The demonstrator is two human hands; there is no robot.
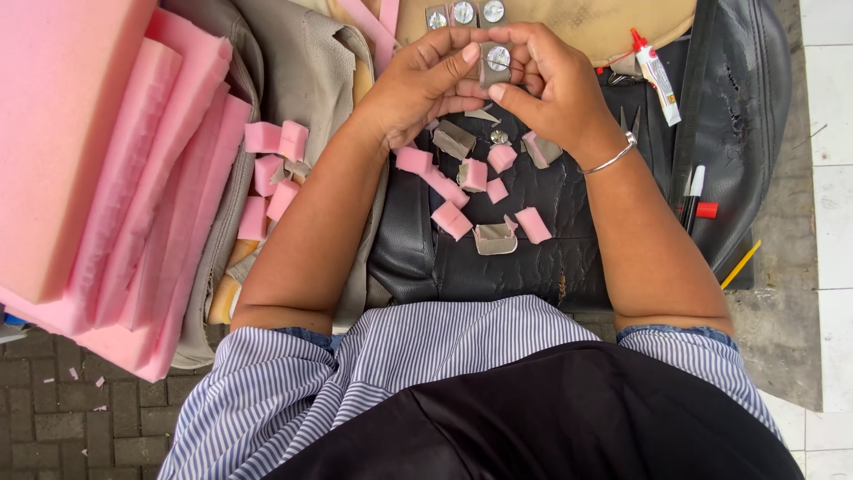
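Striped sleeves (267,391) nearest; both hands, left (418,84) and right (551,80), grip one small grey button piece (494,64)

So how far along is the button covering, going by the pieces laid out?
Done, it seems: three round metal pieces in grey wraps lie in a row at the top. In hand: the left hand and right hand pinch a grey fabric-wrapped button between the fingertips. Left: loose pink foam scraps, folded grey fabric bits and one bare metal disc on the black seat cushion. Glue tube lies beside it.
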